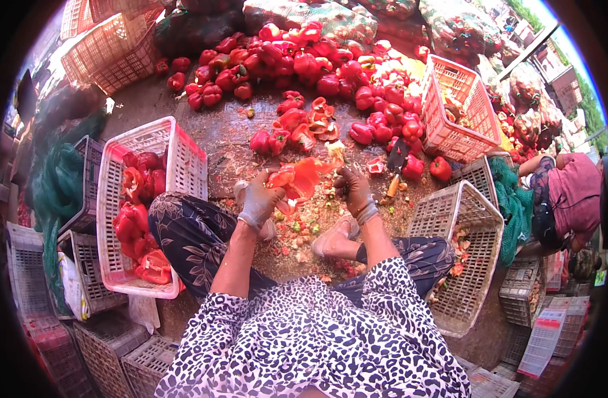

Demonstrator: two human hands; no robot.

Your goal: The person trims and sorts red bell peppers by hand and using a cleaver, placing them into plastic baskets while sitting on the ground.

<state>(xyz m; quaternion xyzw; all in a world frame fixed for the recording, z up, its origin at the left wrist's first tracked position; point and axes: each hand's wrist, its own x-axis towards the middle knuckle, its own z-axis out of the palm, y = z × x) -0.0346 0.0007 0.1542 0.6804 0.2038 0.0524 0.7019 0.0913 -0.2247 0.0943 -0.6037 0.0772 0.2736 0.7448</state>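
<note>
Gloved fingers of my left hand (261,199) are closed on the left side of a cut-open red bell pepper (301,178), its inner side showing. My right hand (354,188), also gloved, is closed at the pepper's right edge, where a pale seed core (336,152) shows just beyond the fingertips. A knife (393,186) with an orange-brown handle and dark blade lies to the right of my right hand. Cut peppers (305,125) lie on the ground just past my hands. At my left, a pale pink crate (109,219) holds red peppers.
A large heap of red peppers (304,64) spreads ahead, with filled net sacks (310,16) behind. A whitish crate (479,265) with scraps tilts at my right knee; an orange-pink crate (466,136) stands farther off. Seeds and trimmings litter the ground. Another person (572,192) bends at far right.
</note>
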